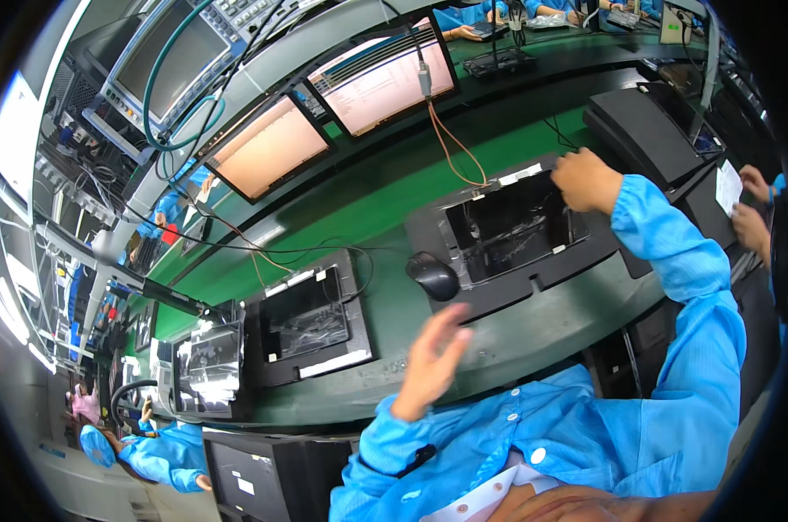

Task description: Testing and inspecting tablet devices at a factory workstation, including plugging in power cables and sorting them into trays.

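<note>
A black tablet-like screen panel (507,230), covered in shiny wrinkled film, lies in a dark fixture (429,228) on the green bench. At its far right corner, my right hand (588,180) has its fingers curled together; what they pinch, if anything, is hidden. Orange-brown wires (450,143) run down to the panel's far edge from a grey connector. My left hand (435,357) hovers by the bench's front edge, fingers apart and holding nothing. Just beyond it sits a black computer mouse (433,275), apart from the hand.
To the left, a second film-covered panel (305,315) lies in another fixture. Two monitors (385,74) stand behind the bench, with loose cables across it. A black box-like unit (642,130) is at the right, near another person's hands (751,222) holding white paper. Another worker (154,452) is at lower left.
</note>
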Demonstrator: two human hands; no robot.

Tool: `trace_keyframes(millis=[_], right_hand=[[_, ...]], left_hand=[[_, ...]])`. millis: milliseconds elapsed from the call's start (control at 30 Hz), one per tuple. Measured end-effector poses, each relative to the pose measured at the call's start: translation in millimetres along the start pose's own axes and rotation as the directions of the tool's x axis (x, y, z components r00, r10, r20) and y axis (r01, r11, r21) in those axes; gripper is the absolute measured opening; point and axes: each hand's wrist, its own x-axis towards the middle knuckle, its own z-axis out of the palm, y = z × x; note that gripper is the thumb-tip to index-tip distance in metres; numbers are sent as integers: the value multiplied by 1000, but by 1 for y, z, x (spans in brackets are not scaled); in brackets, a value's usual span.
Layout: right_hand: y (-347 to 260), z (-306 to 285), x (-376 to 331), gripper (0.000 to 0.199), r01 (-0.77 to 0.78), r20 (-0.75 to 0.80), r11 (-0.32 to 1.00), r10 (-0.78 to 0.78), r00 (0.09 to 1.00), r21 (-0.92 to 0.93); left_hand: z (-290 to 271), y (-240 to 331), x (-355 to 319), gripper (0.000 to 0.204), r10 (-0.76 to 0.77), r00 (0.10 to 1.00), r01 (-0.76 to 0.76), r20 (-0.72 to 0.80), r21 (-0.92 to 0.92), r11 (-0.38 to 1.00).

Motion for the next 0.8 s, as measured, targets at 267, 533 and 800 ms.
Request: trace_keyframes(millis=[267,533,800], right_hand=[[37,80,-30,28,80,-268,904,40,963,419],[76,95,-29,13,362,-381,788,-176,908,498],[93,39,-52,17,136,-105,645,-86,991,752]], left_hand=[[132,-2,132,58,-465,823,451,325,-872,189],[137,-25,136,65,-541,769,480,340,-867,137],[172,-54,157,33,-317,905,325,283,-942,89]])
